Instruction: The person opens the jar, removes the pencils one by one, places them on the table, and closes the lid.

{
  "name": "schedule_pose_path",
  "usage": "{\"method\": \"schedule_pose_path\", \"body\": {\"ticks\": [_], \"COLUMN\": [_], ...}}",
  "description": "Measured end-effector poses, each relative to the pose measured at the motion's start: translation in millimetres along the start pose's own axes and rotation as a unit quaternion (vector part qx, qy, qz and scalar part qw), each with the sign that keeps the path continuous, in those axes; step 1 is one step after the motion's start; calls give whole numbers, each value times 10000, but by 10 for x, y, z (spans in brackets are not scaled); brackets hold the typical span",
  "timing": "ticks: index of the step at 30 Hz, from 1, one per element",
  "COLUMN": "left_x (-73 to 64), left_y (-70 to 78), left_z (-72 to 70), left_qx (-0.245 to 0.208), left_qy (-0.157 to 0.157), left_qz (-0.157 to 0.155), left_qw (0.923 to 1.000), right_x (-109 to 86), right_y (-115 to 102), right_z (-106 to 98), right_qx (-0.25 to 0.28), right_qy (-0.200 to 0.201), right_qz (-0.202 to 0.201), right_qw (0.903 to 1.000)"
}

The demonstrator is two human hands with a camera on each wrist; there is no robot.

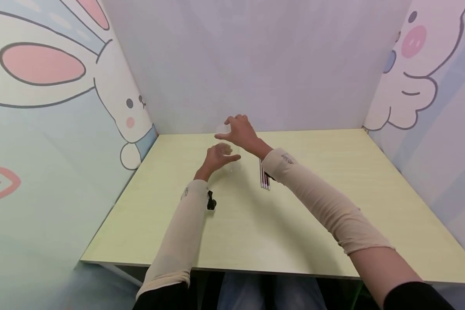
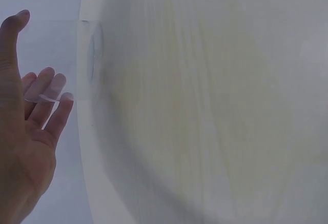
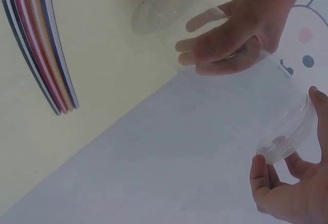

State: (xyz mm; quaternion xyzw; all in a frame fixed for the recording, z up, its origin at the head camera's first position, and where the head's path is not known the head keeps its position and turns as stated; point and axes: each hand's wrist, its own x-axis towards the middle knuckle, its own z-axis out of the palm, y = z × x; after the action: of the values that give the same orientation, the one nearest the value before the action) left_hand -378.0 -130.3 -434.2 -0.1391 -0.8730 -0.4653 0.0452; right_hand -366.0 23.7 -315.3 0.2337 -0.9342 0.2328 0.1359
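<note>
Right hand: the right hand is lifted above the far middle of the table, toward twelve o'clock from the person. Its fingertips curl round the rim end of a clear plastic cup, pinching it from the top.

Left hand: the left hand sits just below and at about seven o'clock of the right one. Its fingers are straight and relaxed, laid against the other end of the cup; in the right wrist view they show through the clear wall. In the left wrist view the palm is spread, with the fingers apart.

Cup: see-through and hard to make out from the head view, where it is only a faint shape between the two hands. It is held off the table, tilted on its side, and looks empty.

Pencils: a small bundle of coloured pencils lies flat on the table at about four o'clock of the hands, just beside the right wrist and partly under the sleeve.

Black object: a small dark thing lies by the left forearm at six o'clock of the left hand; I cannot tell what it is.

Surround: cartoon rabbit panels stand at nine and three o'clock.
</note>
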Motion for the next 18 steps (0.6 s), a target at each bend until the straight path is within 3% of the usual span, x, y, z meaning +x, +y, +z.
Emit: {"method": "schedule_pose_path", "body": {"ticks": [5,11,14,18], "left_x": [15,15,-32,-128], "left_y": [1,21,12,-36], "left_z": [50,52,26,-67], "left_qx": [-32,-184,-328,33], "left_qy": [2,-52,-294,-703], "left_qz": [-9,19,-186,-564], "left_qw": [10000,9998,9989,9959], "right_x": [-74,-51,-46,-59], "right_y": [-33,-22,-12,28], "right_z": [62,92,114,168], "right_qx": [-204,-411,-422,-414], "right_qy": [434,494,496,497], "right_qz": [379,470,382,362], "right_qw": [9981,9968,9971,9972]}}
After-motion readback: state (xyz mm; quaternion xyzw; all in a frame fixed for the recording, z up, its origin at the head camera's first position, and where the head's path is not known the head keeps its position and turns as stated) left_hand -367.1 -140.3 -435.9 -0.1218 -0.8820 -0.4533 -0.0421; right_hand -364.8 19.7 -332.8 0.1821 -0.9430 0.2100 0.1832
